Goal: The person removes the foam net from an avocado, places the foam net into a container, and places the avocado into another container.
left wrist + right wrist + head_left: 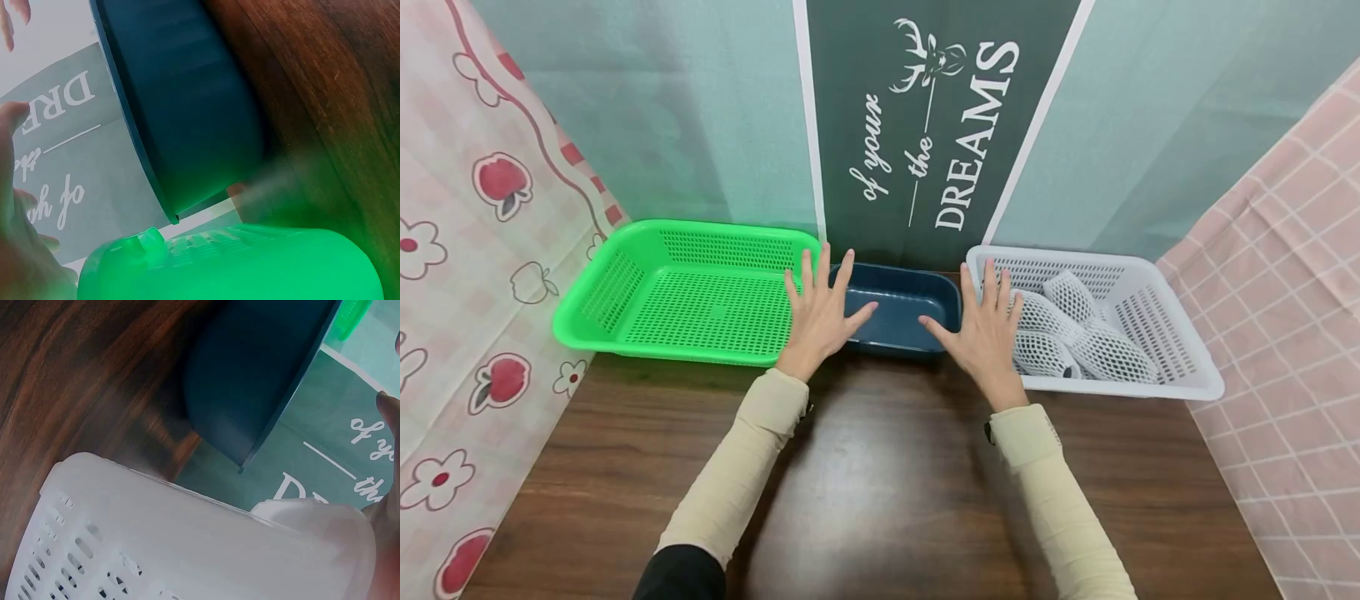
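Both hands are spread with fingers straight, and neither holds anything. My left hand (822,321) hovers over the gap between the green basket (625,342) and the dark blue tray (898,343). Above the inner end of the white basket (1180,358) is my right hand (987,342), its thumb toward the blue tray. Several white foam-net-wrapped items (1105,346) lie in the white basket; what the nets wrap is hidden. The left wrist view shows the blue tray's side wall (187,94) beside the green basket's end (250,262).
All three containers stand in a row at the back of the brown wooden table (880,500). Behind them hangs a green cloth (700,108) with white lettering. Patterned cloths border the left (445,333) and right (1285,333) sides.
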The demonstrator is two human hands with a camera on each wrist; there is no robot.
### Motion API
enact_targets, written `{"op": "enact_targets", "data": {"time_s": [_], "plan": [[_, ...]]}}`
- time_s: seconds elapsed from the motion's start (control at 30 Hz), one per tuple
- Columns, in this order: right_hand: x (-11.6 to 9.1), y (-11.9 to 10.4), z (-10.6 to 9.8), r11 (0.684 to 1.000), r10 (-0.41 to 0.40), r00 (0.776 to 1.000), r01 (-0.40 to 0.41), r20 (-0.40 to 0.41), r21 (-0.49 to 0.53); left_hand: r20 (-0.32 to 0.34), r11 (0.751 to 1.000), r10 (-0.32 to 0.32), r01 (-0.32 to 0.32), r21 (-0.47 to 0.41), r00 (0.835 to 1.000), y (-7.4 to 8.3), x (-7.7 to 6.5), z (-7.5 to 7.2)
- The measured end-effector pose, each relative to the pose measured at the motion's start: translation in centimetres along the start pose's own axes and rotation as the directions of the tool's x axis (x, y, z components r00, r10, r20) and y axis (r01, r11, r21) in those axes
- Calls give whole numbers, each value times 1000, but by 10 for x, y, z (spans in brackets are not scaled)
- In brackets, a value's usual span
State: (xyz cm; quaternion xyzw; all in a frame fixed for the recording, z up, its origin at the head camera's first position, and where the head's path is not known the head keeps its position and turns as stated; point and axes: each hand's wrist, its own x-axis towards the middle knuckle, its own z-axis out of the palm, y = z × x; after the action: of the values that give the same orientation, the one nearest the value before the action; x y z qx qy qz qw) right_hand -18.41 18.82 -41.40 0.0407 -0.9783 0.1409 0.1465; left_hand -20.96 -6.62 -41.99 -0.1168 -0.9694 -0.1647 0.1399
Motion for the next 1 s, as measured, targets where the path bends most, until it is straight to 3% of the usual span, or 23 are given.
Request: {"op": "enact_targets", "data": {"time_s": [0.17, 1.0], "plan": [[0, 0, -3, 1000, 0, 1000, 0, -2, 1, -7, 1000, -5, 5, 6, 1000, -4, -1, -3], [-13, 26, -10, 999, 34, 998, -33, 54, -13, 111, 995, -99, 99, 10, 989, -24, -21, -12]]}}
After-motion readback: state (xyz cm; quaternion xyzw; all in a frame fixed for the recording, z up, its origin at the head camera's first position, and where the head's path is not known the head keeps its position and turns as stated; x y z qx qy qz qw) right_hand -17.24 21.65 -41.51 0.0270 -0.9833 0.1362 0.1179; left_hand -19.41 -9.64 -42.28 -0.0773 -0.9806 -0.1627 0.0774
